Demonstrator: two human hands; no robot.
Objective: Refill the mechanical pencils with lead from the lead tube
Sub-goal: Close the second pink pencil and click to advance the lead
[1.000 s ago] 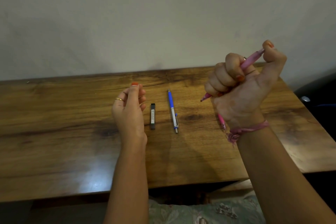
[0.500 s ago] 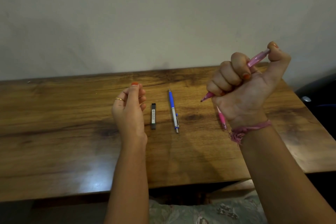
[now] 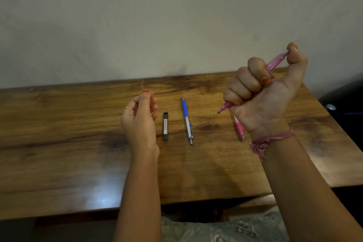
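Pink mechanical pencil (image 3: 275,62) in right hand's (image 3: 263,96) fist; left hand (image 3: 140,116) loosely curled, empty; lead tube (image 3: 165,126) label unreadable.

Wooden table (image 3: 59,143), brown, dark grain patches, against a pale wall; lying on it, left to right: black lead tube (image 3: 165,126); blue-and-silver mechanical pencil (image 3: 187,120); pink pencil (image 3: 239,128), partly hidden.

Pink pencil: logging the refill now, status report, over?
Right hand grips pink pencil, thumb on cap. Left hand pinched, contents unclear. Lead tube on table, unobstructed.
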